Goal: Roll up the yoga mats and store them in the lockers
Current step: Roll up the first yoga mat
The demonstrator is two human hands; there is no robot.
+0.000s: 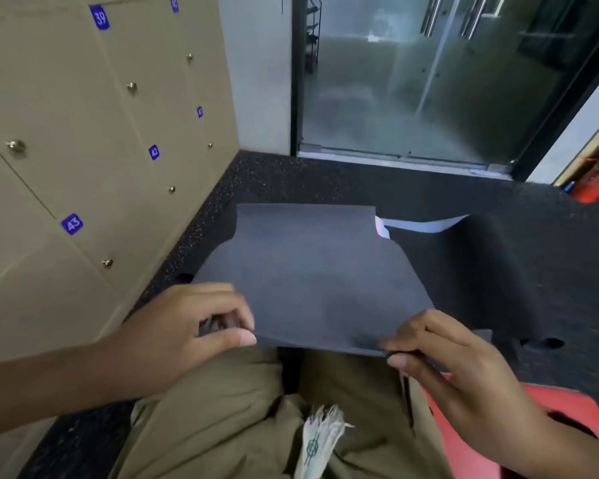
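Head view: both hands hold the near edge of a dark yoga mat (312,271) beside closed lockers (83,133).

The lockers, left of the mat, are all closed; contents unseen; labels 39, 42, 43 legible. The left hand (194,326) pinches the mat's near left corner; the right hand (440,354) pinches its near right edge. The mat's far end lies on the black floor (291,181). A red mat (471,444), right of the dark mat, is cut off by the frame.
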